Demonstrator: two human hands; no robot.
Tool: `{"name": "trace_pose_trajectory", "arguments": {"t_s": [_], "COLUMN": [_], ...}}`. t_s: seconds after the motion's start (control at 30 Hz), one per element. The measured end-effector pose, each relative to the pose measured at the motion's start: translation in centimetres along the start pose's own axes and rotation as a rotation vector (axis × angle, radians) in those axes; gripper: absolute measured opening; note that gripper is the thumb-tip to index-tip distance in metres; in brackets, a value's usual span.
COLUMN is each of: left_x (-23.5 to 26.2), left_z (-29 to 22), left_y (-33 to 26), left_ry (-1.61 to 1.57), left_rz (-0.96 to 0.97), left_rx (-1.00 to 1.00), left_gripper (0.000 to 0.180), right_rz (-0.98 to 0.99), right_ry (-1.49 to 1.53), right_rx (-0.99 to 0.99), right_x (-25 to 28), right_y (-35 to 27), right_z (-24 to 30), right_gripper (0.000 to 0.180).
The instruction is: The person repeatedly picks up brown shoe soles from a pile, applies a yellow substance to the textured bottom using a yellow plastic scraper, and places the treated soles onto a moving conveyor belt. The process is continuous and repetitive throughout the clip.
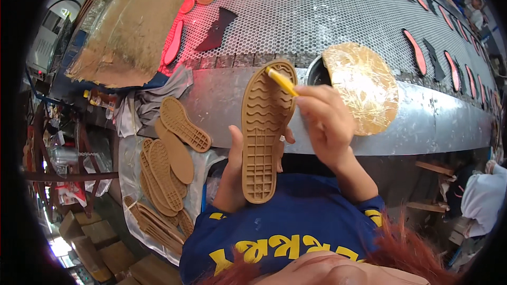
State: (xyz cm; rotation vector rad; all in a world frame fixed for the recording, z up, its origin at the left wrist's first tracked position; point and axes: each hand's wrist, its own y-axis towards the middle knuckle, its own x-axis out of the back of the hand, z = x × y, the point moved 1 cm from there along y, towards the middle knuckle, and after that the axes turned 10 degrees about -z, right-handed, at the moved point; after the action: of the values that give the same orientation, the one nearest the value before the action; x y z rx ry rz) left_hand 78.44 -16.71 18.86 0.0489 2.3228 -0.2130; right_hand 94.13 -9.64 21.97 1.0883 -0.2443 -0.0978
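A tan shoe sole stands nearly upright in front of me, its hollow side of wavy ribs and square cells showing. My left hand is closed on it, with the thumb along the left edge and fingertips showing past the right edge. In my right hand, a yellow-handled brush is pinched, its pale end at the sole's top, inside the rim. Just right of the sole, a dark bowl is partly covered by a round tan disc streaked with shiny dried film.
More tan soles lie piled on a plastic-covered surface at my left. Beyond the metal ledge, a mesh conveyor carries pink insoles and black pieces. A grey cloth hangs near the left corner; cardboard boxes sit below.
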Motion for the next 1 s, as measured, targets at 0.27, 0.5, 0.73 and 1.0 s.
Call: {"name": "trace_pose_trajectory", "arguments": {"t_s": [0.27, 0.5, 0.73, 1.0], "left_x": [2.1, 2.1, 0.8, 3.6], "left_z": [0.7, -0.1, 0.9, -1.1], "left_y": [0.2, 1.6, 3.4, 2.9], "left_ry": [-0.129, -0.009, 0.128, 0.036], "left_rz": [0.005, -0.065, -0.153, -0.242], "left_rx": [0.153, 0.189, 0.151, 0.041], "left_gripper": [0.092, 0.085, 0.082, 0.079], "right_rz": [0.110, 0.199, -0.034, 0.261], "right_ry": [0.141, -0.126, 0.229, 0.222], "right_rx": [-0.220, -0.160, -0.184, -0.061], "right_x": [1.6, 1.8, 2.0, 1.0], "right_y": [-0.8, -2.0, -0.3, -3.0], "right_z": [1.9, 2.5, 0.0, 5.4], "right_gripper": [0.025, 0.031, 0.022, 0.031]}}
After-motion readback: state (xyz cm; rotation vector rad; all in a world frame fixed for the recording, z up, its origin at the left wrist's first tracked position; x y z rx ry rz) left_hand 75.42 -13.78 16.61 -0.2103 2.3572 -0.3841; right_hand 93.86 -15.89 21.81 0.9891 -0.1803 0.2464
